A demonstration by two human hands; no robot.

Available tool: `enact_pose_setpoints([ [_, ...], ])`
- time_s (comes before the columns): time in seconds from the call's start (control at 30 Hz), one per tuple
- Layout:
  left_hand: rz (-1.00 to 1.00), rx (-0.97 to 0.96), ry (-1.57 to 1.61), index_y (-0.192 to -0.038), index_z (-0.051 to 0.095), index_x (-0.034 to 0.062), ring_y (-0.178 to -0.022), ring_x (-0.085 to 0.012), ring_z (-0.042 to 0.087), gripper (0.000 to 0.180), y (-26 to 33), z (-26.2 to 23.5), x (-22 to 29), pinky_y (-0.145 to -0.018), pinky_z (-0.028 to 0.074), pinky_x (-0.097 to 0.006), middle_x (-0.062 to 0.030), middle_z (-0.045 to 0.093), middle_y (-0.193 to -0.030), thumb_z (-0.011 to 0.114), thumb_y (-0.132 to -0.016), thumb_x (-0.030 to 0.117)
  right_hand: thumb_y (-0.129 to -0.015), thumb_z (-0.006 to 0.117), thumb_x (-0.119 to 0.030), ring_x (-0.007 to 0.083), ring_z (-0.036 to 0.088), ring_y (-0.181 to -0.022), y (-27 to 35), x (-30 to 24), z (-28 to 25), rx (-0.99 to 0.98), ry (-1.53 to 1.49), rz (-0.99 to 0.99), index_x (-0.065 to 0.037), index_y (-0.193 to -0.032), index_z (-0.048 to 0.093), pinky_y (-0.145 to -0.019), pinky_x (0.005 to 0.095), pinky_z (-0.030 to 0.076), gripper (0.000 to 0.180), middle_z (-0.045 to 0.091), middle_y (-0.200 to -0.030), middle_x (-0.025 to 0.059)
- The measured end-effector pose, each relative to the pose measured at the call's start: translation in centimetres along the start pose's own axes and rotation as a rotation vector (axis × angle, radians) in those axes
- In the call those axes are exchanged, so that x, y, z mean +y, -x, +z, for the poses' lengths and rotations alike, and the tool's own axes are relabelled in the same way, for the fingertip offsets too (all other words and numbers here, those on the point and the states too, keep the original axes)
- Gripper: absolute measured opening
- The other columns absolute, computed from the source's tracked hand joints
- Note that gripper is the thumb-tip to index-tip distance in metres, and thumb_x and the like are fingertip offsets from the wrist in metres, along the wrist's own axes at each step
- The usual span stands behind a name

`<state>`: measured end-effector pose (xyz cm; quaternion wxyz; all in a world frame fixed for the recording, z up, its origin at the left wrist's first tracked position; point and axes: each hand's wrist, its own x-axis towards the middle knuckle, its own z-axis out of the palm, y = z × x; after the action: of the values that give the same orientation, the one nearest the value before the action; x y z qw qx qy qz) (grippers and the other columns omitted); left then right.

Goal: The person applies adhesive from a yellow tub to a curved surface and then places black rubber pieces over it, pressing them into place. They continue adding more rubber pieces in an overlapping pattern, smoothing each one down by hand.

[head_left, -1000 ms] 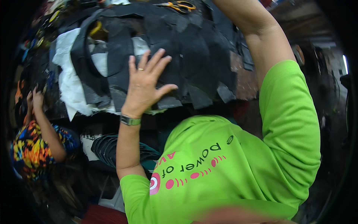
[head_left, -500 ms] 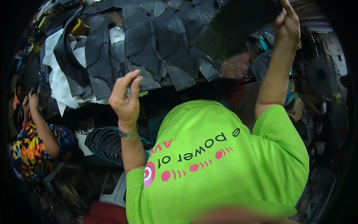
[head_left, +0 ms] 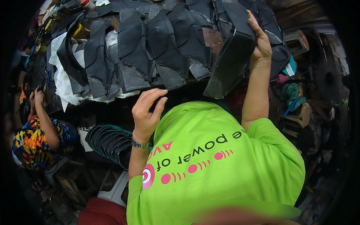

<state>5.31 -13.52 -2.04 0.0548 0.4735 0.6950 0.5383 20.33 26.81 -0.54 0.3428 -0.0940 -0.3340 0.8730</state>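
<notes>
My right hand (head_left: pixel 261 42) grips a thick black stack of cut leather-like pieces (head_left: pixel 230 52), held tilted above the right end of the worktable. My left hand (head_left: pixel 147 110) hovers just off the table's near edge with its fingers loosely curled and nothing in them. It wears a metal wristwatch (head_left: pixel 139 143). Rows of overlapping black shoe-upper pieces (head_left: pixel 150 48) lie on the table in front of both hands. My green shirt (head_left: pixel 213 161) fills the lower middle.
White fabric scraps (head_left: pixel 63 80) hang over the table's left side. A stack of dark soles (head_left: pixel 108 140) sits under the table. A co-worker in a colourful shirt (head_left: pixel 33 142) works at the left. Clutter and a stool (head_left: pixel 298 116) stand at the right.
My left hand has lifted off the pile of black pieces and drawn back toward me. My right hand has brought the black stack from the far side to the right near edge.
</notes>
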Motion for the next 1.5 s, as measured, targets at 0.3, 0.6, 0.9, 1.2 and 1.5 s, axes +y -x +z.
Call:
enact_pose_setpoints([
  [0.3,0.226,-0.208,-0.035,-0.108,0.071,0.0031,-0.101,-0.0301,0.068,0.028,-3.8,3.9,1.2,-0.088,0.054,-0.038,-0.0117,0.071,-0.111,0.078,-0.081,0.006,-0.091,0.068,-0.006,0.0182,0.056,-0.126,-1.8,2.9,4.5,0.029,0.392,0.005,0.002,-0.151,0.039,-0.107,0.0281,0.043,0.067,0.051,-0.146,0.013],
  [0.6,0.04,-0.325,0.157,-0.116,0.069,0.0003,-0.106,-0.0289,0.069,0.037,-1.9,3.6,1.7,-0.09,0.055,-0.036,-0.0153,0.069,-0.116,0.08,-0.081,0.008,-0.092,0.066,-0.006,0.0106,0.063,-0.076,1.7,-1.0,6.7,-0.519,-0.14,-0.014,0.002,-0.15,0.039,-0.073,0.0227,0.05,0.065,0.058,-0.135,0.013],
  [0.9,-0.212,-0.137,0.569,-0.128,0.057,-0.006,-0.102,-0.0215,0.068,0.057,-2.0,6.1,3.1,-0.091,0.053,-0.034,-0.0148,0.07,-0.113,0.084,-0.083,0.015,-0.085,0.075,-0.001,0.0102,0.059,-0.085,6.9,7.3,13.5,-0.373,0.6,-0.104,-0.01,-0.159,0.015,-0.076,0.0247,0.051,0.096,0.057,-0.115,0.0092],
  [1.2,-0.25,0.16,0.577,-0.122,0.056,-0.0022,-0.096,-0.0149,0.065,0.045,-1.0,4.4,1.5,-0.089,0.051,-0.028,-0.0065,0.068,-0.11,0.08,-0.084,-0.001,-0.085,0.076,-0.003,0.0132,0.063,-0.078,6.4,6.0,12.3,-0.582,0.612,0.203,-0.017,-0.163,0.008,-0.076,0.0259,0.053,0.104,0.063,-0.098,0.009],
  [1.5,-0.237,0.066,0.543,-0.128,0.053,0.0,-0.1,-0.0146,0.063,0.042,-3.0,4.1,1.2,-0.091,0.05,-0.028,-0.0065,0.065,-0.113,0.073,-0.091,0.003,-0.08,0.068,0.008,0.0166,0.058,-0.101,6.9,8.8,12.0,-0.619,0.689,0.011,-0.014,-0.163,0.009,-0.094,0.0304,0.049,0.105,0.046,-0.146,0.0098],
])
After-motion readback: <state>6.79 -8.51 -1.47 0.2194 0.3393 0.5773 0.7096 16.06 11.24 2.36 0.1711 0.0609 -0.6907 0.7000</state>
